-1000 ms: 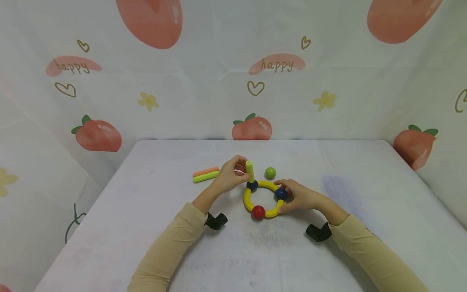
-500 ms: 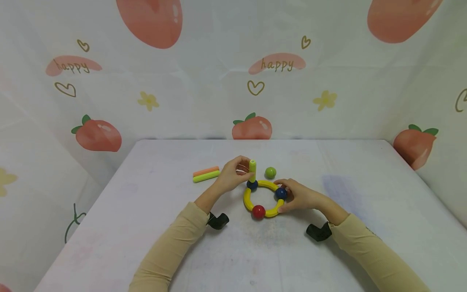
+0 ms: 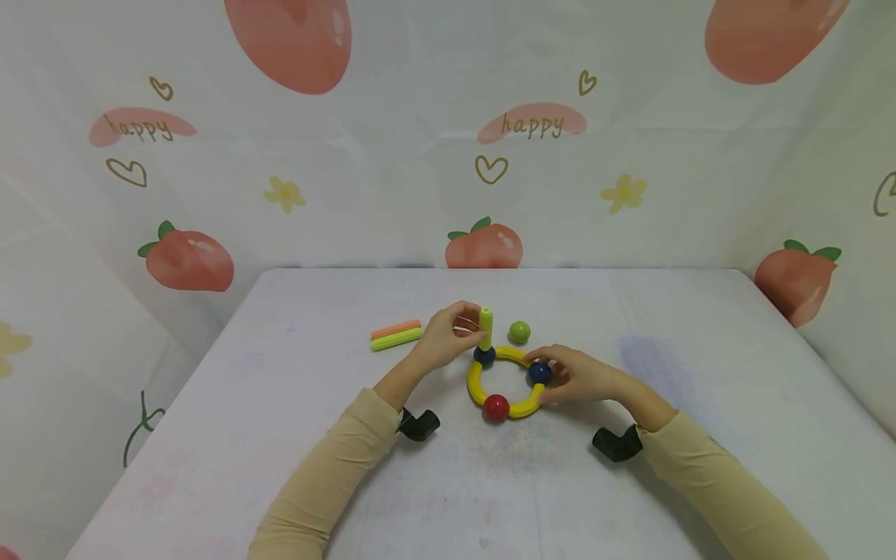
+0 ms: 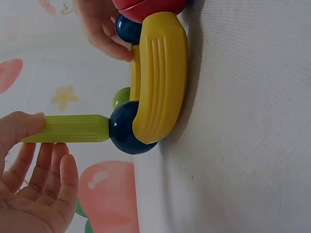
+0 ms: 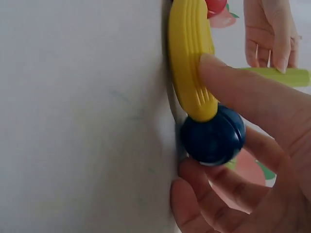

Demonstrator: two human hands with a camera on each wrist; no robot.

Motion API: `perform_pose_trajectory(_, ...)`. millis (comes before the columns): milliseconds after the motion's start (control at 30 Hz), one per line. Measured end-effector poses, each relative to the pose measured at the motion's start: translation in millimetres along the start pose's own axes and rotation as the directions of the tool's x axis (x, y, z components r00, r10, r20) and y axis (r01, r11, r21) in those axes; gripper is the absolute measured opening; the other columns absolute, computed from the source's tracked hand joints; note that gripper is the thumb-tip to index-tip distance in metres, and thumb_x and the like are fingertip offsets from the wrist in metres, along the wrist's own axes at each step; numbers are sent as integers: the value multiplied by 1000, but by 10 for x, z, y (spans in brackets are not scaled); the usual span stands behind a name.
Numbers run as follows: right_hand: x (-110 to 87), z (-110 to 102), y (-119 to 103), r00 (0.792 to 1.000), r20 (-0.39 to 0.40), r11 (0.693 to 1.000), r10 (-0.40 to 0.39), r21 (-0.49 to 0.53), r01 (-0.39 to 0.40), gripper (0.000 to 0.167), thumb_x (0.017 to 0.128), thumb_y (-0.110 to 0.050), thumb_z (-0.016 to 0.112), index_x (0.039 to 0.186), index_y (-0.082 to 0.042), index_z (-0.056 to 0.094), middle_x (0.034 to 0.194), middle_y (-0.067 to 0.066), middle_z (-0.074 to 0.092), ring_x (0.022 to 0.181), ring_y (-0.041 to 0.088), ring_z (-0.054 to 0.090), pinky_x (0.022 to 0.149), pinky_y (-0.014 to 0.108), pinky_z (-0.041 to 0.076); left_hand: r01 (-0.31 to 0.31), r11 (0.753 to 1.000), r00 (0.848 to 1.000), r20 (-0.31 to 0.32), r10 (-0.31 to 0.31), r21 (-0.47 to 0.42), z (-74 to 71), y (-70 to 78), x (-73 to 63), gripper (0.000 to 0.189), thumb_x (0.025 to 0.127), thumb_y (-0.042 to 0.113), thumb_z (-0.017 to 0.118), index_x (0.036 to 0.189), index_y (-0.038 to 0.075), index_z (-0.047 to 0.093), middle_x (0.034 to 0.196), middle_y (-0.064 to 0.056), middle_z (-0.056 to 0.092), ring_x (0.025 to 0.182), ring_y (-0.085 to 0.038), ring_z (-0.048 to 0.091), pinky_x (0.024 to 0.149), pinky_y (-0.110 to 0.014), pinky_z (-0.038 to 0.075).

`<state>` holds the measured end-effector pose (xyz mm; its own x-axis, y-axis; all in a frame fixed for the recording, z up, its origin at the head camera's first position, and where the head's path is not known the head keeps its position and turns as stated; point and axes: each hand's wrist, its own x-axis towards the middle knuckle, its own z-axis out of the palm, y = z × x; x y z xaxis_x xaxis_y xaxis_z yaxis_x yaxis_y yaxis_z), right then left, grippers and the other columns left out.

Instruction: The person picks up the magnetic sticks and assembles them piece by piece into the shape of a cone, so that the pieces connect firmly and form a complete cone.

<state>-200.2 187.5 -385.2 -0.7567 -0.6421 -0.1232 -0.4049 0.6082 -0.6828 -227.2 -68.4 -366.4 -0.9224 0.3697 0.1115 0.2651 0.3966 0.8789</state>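
In the head view, a ring of curved yellow rods (image 3: 475, 384) joined by two blue balls and one red ball (image 3: 496, 407) lies on the table. My left hand (image 3: 439, 340) pinches a straight lime-green rod (image 4: 77, 128) between thumb and fingers. That rod stands upright, its lower end against the far-left blue ball (image 4: 127, 127). At the ring's right side, my right hand (image 3: 582, 376) holds the ring. Its thumb lies at a yellow rod (image 5: 187, 63), and its fingers curl round behind the other blue ball (image 5: 214, 136).
A lime-green ball (image 3: 519, 332) sits just behind the ring. To the left, an orange rod (image 3: 395, 329) and a second lime-green rod (image 3: 396, 339) lie side by side. The white table (image 3: 448, 498) meets a printed cloth backdrop (image 3: 392, 155) at its far edge.
The lime-green rod, tilted at first, has come upright on the blue ball as my left hand shifted slightly right. My right hand has drawn a little to the right; the ring stays in place.
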Motion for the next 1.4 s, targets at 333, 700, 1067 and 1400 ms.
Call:
perform_pose_trajectory(333, -41, -52, -13, 998, 61, 1000, 22, -2, -22, 45, 85, -21, 67, 126, -6, 55, 120, 15, 58, 94, 19, 58, 81, 31, 52, -9, 1000, 1000, 10, 9, 17, 27, -13, 15, 35, 86, 9, 65, 120, 3, 56, 114, -15, 62, 101, -26, 62, 90, -31, 51)
perform_pose_trajectory(700, -56, -70, -52, 997, 70, 999, 30, -11, -30, 39, 86, -22, 67, 121, -8, 59, 111, 12, 62, 85, 14, 58, 74, 22, 49, -6, 999, 1000, -1, 6, 33, -32, -150, 22, 34, 85, 12, 67, 118, 4, 59, 110, -14, 64, 98, -25, 63, 88, -31, 52)
perform_pose_trajectory(1067, -72, -27, -27, 999, 34, 999, 40, 28, -41, 38, 82, -26, 71, 113, -9, 59, 96, 8, 63, 79, 11, 59, 70, 23, 49, 50, 996, 998, -27, -48, 76, -325, -281, -84, 33, 86, 13, 66, 115, 0, 59, 111, -16, 64, 98, -27, 61, 88, -34, 52)
perform_pose_trajectory(1400, -69, -1, -29, 999, 12, 999, 49, 14, -49, 37, 81, -28, 72, 109, -10, 57, 91, 6, 61, 76, 11, 58, 69, 23, 49, 83, 987, 993, -91, -71, 141, -629, -428, -175, 31, 85, 12, 65, 113, -2, 60, 107, -18, 65, 96, -29, 62, 87, -36, 50)
